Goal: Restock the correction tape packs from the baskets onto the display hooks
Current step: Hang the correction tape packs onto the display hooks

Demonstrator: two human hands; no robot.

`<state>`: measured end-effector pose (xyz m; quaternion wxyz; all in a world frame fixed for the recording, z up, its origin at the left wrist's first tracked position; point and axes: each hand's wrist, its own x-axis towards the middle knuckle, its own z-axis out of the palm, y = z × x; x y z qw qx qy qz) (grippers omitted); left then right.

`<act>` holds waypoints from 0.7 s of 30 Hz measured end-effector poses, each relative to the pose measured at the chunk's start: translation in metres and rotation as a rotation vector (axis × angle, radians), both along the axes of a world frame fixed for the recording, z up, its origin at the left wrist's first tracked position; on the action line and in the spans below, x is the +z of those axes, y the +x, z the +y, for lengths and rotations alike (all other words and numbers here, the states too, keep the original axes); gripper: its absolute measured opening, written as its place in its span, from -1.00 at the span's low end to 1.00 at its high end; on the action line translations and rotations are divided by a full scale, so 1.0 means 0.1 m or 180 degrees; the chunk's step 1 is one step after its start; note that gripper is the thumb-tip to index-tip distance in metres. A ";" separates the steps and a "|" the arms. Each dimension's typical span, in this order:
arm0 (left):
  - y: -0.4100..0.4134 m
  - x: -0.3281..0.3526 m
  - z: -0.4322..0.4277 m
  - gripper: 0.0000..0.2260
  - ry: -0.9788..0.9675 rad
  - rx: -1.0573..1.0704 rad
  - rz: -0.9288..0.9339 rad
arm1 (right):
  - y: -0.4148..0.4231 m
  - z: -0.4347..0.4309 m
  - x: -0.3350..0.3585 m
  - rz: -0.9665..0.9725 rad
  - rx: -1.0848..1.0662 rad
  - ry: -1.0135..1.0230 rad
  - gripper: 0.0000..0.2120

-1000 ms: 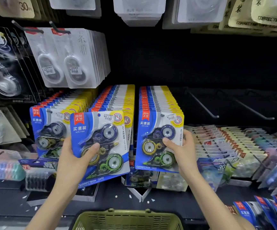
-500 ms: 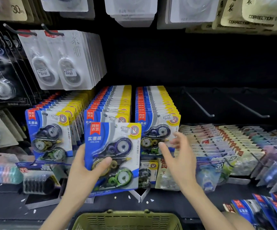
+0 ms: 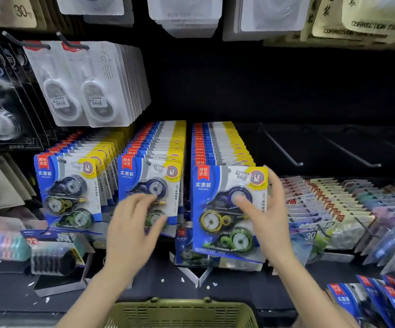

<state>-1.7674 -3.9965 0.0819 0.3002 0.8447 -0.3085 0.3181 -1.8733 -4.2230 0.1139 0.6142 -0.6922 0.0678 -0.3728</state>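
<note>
**Two hands at the correction tape rows**

Far left, up high: white blister packs (image 3: pixel 85 84) hung on hooks. Below them, the left row (image 3: pixel 68 192) of blue-and-yellow correction tape packs, face-out. Next along, the middle row (image 3: pixel 151 178), with the left hand (image 3: pixel 132 223) spread open before its front card, fingers loose and blurred; touching or not, impossible to tell. Near, at bottom centre: rim of a green basket (image 3: pixel 182 308). Right of centre, one pack (image 3: pixel 222 209) just in front of the right row (image 3: pixel 222 143), gripped by the right hand (image 3: pixel 265 216): thumb on the clear blister, fingers curled round the right edge; on its hook or off, unclear. Farther right, bare display hooks (image 3: pixel 284 147) above pastel packs (image 3: pixel 333 204). Near right corner: more blue packs (image 3: pixel 381 301).
</note>
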 end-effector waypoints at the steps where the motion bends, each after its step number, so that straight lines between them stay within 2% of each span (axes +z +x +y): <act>1: 0.11 -0.02 0.03 -0.54 0.0122 0.0128 -0.0261 | 0.03 -0.04 0.02 0.0017 -0.0028 -0.0027 -0.39; 4: 0.35 0.00 0.07 -0.44 0.0457 0.0357 -0.0470 | 0.13 -0.13 0.04 0.0103 -0.0092 -0.0139 -0.36; 11: 0.66 0.16 -0.07 -0.26 0.1116 0.0442 -0.0449 | 0.28 -0.20 0.02 0.0187 0.0005 -0.0171 -0.40; 17: 0.73 0.16 -0.13 -0.25 0.1083 0.0518 -0.0284 | 0.37 -0.25 -0.06 0.0207 -0.0034 -0.0167 -0.41; 21: 0.72 0.14 -0.16 -0.24 0.0984 0.0578 -0.0378 | 0.42 -0.26 -0.18 0.0599 -0.0247 -0.0532 -0.24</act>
